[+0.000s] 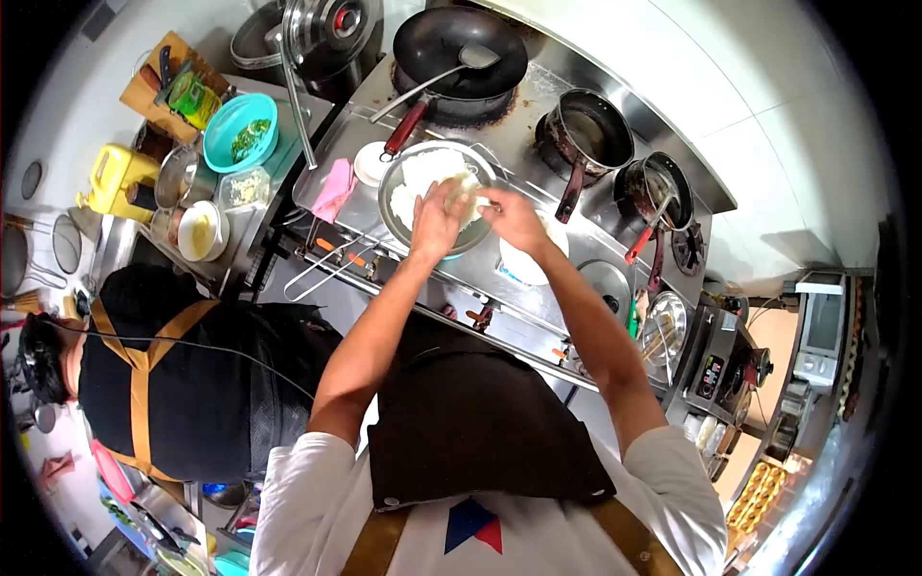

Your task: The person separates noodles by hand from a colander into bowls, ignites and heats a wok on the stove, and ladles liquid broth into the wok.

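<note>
A metal bowl [389, 201] on the steel counter holds white, noodle-like food [429, 169]; a teal edge shows beneath it. My left hand [438, 221] is over the food, back upward, its fingers curled about a pale clump. From the right, my right hand [512, 217] pinches at that same clump with bent fingers. Exactly where each fingertip meets the food is blurred. A white plate [526, 261] lies below my right hand, partly covered by the forearm. Left of the bowl are a small white dish [370, 165] and a pink cloth [334, 190].
Behind the bowl, a wok [432, 48] with a ladle [477, 57] sits on the stove, its red handle pointing toward me. Two saucepans [607, 130] [663, 182] stand at right. Another person [182, 374] bends at left, near a teal basin [219, 144] of greens.
</note>
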Tool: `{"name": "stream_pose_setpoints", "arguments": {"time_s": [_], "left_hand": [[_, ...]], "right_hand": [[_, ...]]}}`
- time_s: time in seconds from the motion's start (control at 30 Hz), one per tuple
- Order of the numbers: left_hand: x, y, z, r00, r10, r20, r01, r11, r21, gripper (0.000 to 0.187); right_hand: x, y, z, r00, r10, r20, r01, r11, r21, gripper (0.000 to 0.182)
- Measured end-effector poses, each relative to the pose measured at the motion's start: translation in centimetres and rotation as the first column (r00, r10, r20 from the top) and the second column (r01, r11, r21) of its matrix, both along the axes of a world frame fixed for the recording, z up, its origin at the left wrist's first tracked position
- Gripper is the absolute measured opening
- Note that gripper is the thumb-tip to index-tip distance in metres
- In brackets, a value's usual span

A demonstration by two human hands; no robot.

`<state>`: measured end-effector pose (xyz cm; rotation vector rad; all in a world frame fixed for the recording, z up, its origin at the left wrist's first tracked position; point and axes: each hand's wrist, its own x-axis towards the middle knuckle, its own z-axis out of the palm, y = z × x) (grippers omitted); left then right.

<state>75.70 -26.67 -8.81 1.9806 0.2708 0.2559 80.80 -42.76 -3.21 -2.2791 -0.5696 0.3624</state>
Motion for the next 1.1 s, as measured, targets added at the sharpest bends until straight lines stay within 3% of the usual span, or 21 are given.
{"name": "stream_pose_setpoints", "arguments": {"time_s": [0.1, 0.17, 0.2, 0.23, 0.27, 0.3, 0.37, 0.43, 0.5, 0.57, 0.63, 0.67, 0.7, 0.73, 0.8, 0.83, 0.87, 0.93, 1.03, 1.07, 1.1], "left_hand": [[-0.6, 0.6, 3.5, 0.999, -0.035, 0.020, 0.040, 0.919, -0.392, 0.031], [-0.7, 0.7, 4.6, 0.979, 0.107, 0.175, -0.019, 0.896, -0.444, 0.033], [-0.4, 1.2, 4.7, 0.977, 0.101, 0.187, 0.024, 0.821, -0.570, 0.038], [-0.3, 1.7, 3.9, 0.977, 0.088, 0.196, 0.071, 0.728, -0.682, 0.044], [0.4, 2.4, 1.4, 0.993, 0.000, 0.115, 0.110, 0.276, -0.955, 0.058], [-0.3, 3.2, 1.9, 0.994, 0.022, -0.112, -0.112, 0.021, -0.993, 0.064], [-1.1, 4.0, 1.3, 0.998, 0.054, -0.040, -0.039, -0.028, -0.999, 0.067], [-2.1, 4.4, 2.8, 0.999, 0.035, 0.007, 0.008, -0.017, -1.000, 0.062], [-3.1, 4.9, 2.9, 0.999, 0.020, 0.040, 0.040, -0.012, -0.999, 0.058], [-3.4, 6.7, 0.2, 0.975, 0.211, -0.066, -0.185, 0.611, -0.770, 0.042], [-4.3, 9.3, -3.2, 0.921, 0.385, 0.058, -0.324, 0.840, -0.436, 0.033], [-5.1, 10.4, -2.9, 0.936, 0.351, -0.023, -0.349, 0.919, -0.183, 0.032], [-5.8, 11.4, -2.7, 0.935, 0.337, -0.113, -0.329, 0.941, 0.081, 0.032], [-6.0, 12.2, -3.6, 0.942, 0.294, -0.159, -0.278, 0.953, 0.119, 0.042], [-5.6, 12.4, -4.3, 0.956, 0.233, -0.178, -0.204, 0.965, 0.167, 0.044], [-5.3, 12.5, -4.7, 0.964, 0.175, -0.202, -0.134, 0.970, 0.201, 0.047], [-4.8, 12.4, -4.9, 0.968, 0.087, -0.235, -0.058, 0.990, 0.127, 0.057], [-4.1, 11.9, -5.3, 0.952, 0.054, -0.302, 0.006, 0.981, 0.192, 0.059], [-3.8, 10.7, -5.4, 0.903, 0.017, -0.428, 0.147, 0.927, 0.346, 0.059], [-4.1, 10.0, -4.4, 0.866, -0.063, -0.497, 0.131, 0.986, 0.103, 0.054], [-4.6, 9.4, -3.3, 0.826, -0.157, -0.542, 0.095, 0.985, -0.141, 0.049]], "right_hand": [[0.4, -0.7, 0.7, 0.998, -0.038, 0.049, 0.032, 0.993, 0.114, 0.026], [0.2, -0.3, 3.1, 0.992, -0.035, 0.125, 0.016, 0.988, 0.150, 0.023], [0.2, 0.0, 3.3, 0.989, -0.033, 0.144, 0.009, 0.987, 0.159, 0.023], [-0.2, 0.3, 3.2, 0.989, -0.067, 0.132, 0.040, 0.978, 0.203, 0.023], [-0.5, 0.3, 3.0, 0.988, -0.100, 0.118, 0.068, 0.966, 0.249, 0.022], [-0.5, 0.2, 2.0, 0.990, -0.047, 0.129, 0.015, 0.971, 0.239, 0.021], [-1.1, -0.2, 0.0, 0.989, -0.040, -0.139, 0.076, 0.963, 0.260, 0.023], [-2.7, -0.2, -0.3, 0.924, -0.137, -0.358, 0.270, 0.896, 0.354, 0.023], [-3.8, -1.0, -0.8, 0.921, -0.107, -0.376, 0.256, 0.891, 0.375, 0.027], [-5.0, -1.6, -1.3, 0.859, -0.144, -0.492, 0.362, 0.850, 0.382, 0.033], [-6.2, -2.0, -2.4, 0.836, -0.155, -0.527, 0.402, 0.827, 0.394, 0.037], [-6.8, -2.2, -3.0, 0.774, -0.162, -0.612, 0.439, 0.834, 0.334, 0.041], [-7.4, -2.4, -3.7, 0.701, -0.171, -0.692, 0.469, 0.842, 0.267, 0.045], [-8.1, -2.5, -4.8, 0.698, -0.168, -0.696, 0.476, 0.835, 0.276, 0.045], [-8.7, -2.1, -7.1, 0.488, -0.136, -0.863, 0.565, 0.803, 0.193, 0.057], [-8.4, -1.5, -8.2, 0.486, -0.128, -0.864, 0.568, 0.798, 0.201, 0.057], [-8.4, -0.8, -9.1, 0.418, -0.144, -0.897, 0.646, 0.741, 0.182, 0.063], [-7.9, 0.7, -11.0, 0.286, -0.139, -0.948, 0.778, 0.611, 0.146, 0.071], [-6.1, 1.9, -13.7, 0.378, -0.180, -0.908, 0.810, 0.540, 0.230, 0.064], [-5.7, 1.8, -14.5, 0.376, -0.139, -0.916, 0.836, 0.477, 0.271, 0.049], [-5.3, 1.4, -15.3, 0.375, -0.132, -0.918, 0.841, 0.465, 0.277, 0.049]]}}
